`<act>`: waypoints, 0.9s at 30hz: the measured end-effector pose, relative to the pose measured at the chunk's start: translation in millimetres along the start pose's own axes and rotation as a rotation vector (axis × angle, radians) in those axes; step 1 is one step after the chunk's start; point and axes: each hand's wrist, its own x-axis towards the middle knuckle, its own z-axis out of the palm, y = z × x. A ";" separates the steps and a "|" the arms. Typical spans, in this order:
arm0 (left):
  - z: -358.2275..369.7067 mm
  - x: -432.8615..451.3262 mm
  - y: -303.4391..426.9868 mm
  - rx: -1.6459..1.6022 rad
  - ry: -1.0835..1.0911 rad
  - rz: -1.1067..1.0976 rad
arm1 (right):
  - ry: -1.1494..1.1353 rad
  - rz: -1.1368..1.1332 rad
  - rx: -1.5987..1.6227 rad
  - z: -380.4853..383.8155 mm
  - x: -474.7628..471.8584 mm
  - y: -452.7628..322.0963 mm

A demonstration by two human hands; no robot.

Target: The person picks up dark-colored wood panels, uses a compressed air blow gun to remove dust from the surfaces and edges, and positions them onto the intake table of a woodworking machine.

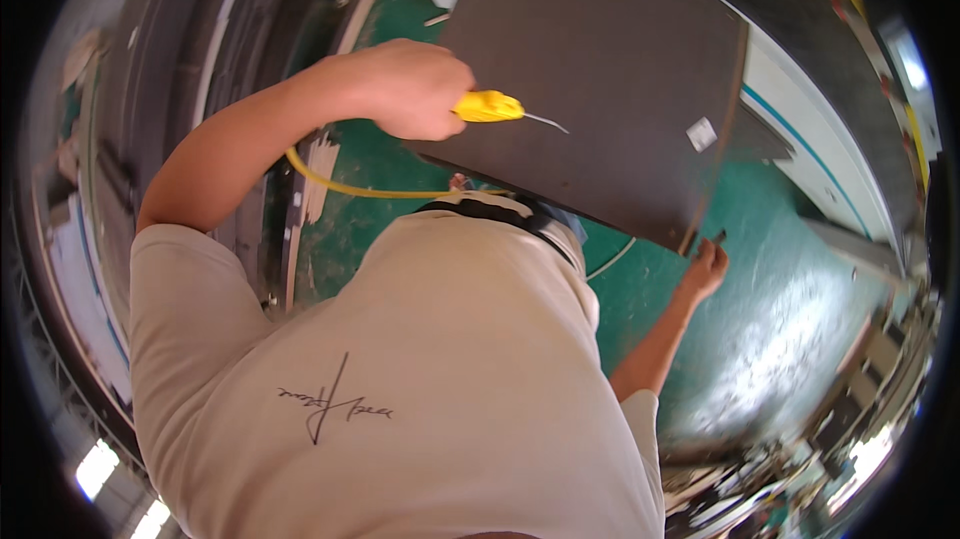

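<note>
My left hand (420, 92) is closed around a yellow air blow gun (491, 106). Its thin, bent metal nozzle (546, 121) points over a dark brown panel (592, 73), apart from its surface as far as I can tell. A yellow hose (360, 192) curves below my left forearm towards my waist. Beside the panel's near right corner, my right hand (706, 269) pinches a small dark object (720, 237), too small to identify. A white label (702, 134) sticks to the panel near its right edge.
Green floor (780, 314) shows around the panel. Long dark boards (172, 36) line the left side, with pale strips (321, 175) near them. A white panel with a teal stripe (810, 133) is at the right. Mixed scraps (757, 490) lie at lower right.
</note>
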 end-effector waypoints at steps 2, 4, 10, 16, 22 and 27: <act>18.3 -39.3 -44.1 -0.009 -0.039 -0.130 | -0.088 -0.001 0.100 2.4 8.8 -5.3; 43.6 -79.4 -88.3 -0.044 -0.051 -0.254 | -0.159 0.029 0.132 0.4 14.5 -18.5; 136.7 -144.2 -176.4 -0.054 0.099 -0.606 | -0.272 0.093 0.074 3.9 27.6 -37.9; 249.8 -70.6 -224.3 -1.106 0.197 -0.716 | -0.289 0.000 -0.002 7.5 23.9 -21.8; 285.4 67.7 -151.2 -1.535 0.457 -0.335 | -0.268 0.120 0.347 10.4 -5.7 -23.6; 270.9 111.5 -136.3 -0.969 0.761 -0.333 | -0.291 0.112 0.393 8.0 -4.8 -13.4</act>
